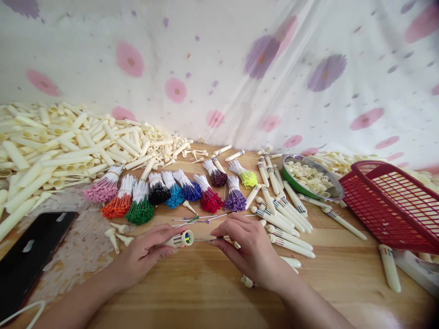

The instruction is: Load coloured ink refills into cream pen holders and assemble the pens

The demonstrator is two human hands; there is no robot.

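My left hand [149, 246] is closed around a cream multicolour pen barrel [176, 240], its slotted open end turned to the right. Blue, green and yellow bits show inside that opening. Between the fingertips of my right hand [247, 244] is a thin pen refill [202, 239], lying level with its left end at the barrel's mouth. Just beyond both hands, several loose refills [206, 220] lie on the wood. Behind them stand bundles of refills with white tubes and coloured ends, among them green [139, 208], red [211, 201] and purple [236, 200].
A heap of cream barrels [68, 141] fills the back left, above a black phone [34, 256]. Slotted pens [291, 214] lie right of centre. Beyond them are a green bowl [286, 176] of small cream parts and a tilted red basket [387, 201]. A flowered sheet [219, 59] hangs behind.
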